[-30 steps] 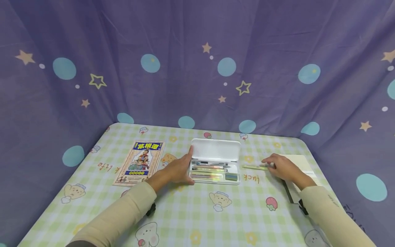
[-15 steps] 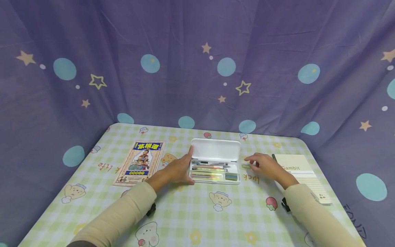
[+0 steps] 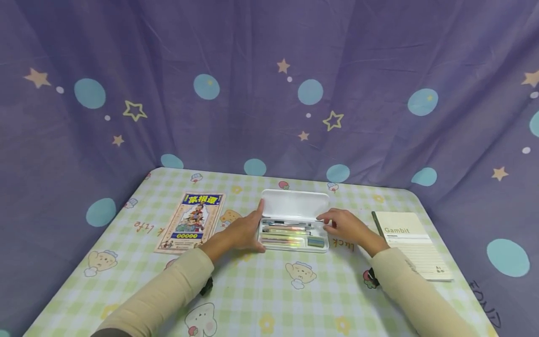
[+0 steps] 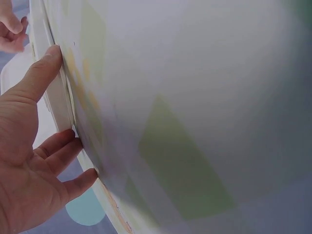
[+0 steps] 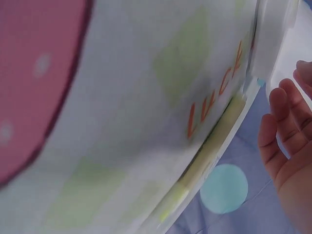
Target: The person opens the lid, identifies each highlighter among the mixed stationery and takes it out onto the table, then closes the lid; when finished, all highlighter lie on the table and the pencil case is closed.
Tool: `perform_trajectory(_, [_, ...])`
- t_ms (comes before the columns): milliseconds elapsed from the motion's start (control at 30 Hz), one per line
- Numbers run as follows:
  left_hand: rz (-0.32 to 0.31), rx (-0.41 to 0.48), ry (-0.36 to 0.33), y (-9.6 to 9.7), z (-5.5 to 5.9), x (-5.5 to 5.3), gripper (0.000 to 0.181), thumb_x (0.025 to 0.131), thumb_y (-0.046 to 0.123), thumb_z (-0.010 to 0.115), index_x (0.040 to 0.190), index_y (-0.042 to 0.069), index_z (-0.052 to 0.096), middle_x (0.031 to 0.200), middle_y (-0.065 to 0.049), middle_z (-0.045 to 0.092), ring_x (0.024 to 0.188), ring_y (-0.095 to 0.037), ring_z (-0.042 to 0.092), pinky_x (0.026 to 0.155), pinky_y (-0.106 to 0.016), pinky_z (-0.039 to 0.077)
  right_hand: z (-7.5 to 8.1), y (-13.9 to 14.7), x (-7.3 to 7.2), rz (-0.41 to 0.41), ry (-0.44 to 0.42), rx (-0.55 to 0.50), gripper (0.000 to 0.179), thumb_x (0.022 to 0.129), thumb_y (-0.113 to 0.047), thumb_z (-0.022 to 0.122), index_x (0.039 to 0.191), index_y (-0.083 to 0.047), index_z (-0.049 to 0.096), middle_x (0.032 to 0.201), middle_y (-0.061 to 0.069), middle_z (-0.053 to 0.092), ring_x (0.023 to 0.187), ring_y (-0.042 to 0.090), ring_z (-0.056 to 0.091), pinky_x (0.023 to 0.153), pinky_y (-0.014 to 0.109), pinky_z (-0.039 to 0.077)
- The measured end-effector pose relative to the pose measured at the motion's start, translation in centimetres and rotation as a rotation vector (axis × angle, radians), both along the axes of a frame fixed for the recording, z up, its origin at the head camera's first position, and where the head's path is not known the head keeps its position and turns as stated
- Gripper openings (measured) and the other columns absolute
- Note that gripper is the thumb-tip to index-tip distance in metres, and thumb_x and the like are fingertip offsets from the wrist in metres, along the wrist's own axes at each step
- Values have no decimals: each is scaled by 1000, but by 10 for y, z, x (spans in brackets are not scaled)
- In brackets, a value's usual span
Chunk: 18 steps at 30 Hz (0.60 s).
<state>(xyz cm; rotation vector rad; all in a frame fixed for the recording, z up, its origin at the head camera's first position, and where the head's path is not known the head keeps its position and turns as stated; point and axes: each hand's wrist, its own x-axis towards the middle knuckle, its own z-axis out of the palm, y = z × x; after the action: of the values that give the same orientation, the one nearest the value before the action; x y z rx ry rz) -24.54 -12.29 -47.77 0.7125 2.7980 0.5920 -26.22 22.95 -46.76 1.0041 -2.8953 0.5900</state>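
Observation:
An open white pencil case (image 3: 294, 204) stands in the middle of the table, its lid tipped back. Inside lie several pens and pencils (image 3: 286, 230) and a blue-green block (image 3: 316, 241) at the near right. My left hand (image 3: 244, 232) rests against the case's left end, thumb at the near corner and fingers spread along the side. At the right end is my right hand (image 3: 347, 228), its loosely bent fingertips right at the rim by the hinge. A pale yellow-green pen (image 5: 214, 139) lies on the table below the right hand in the right wrist view; in the head view that hand hides it.
A cream Gambit notebook (image 3: 414, 243) with a dark spine lies on the right side. To the left is a colourful printed booklet (image 3: 193, 222). A green checked cloth (image 3: 269, 290) covers the table, and a purple patterned curtain (image 3: 252, 47) hangs behind.
My right hand has moved left from the notebook, over the pale pen, to the case's right end. The notebook has come into view. My left hand and the case have stayed put.

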Motion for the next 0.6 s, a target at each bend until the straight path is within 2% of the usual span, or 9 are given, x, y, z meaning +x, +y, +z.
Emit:
perform_trajectory(433, [-9,6,10,-1,3,2,151,66,43,96,163,10,-15,164,-21,33,125,-41,61,108,-45,51,0,-34,0,60,-32,14,30,95,-19,70,124,-13,74,104,0,69,75,2,55,70,22,51])
perform_trajectory(600, [-15,7,13,0,3,2,151,66,43,96,163,9,-15,163,-21,34,125,-41,61,107,-46,51,-2,-44,-1,127,9,34,31,96,-19,71,125,-12,74,103,2,70,73,3,52,67,22,48])
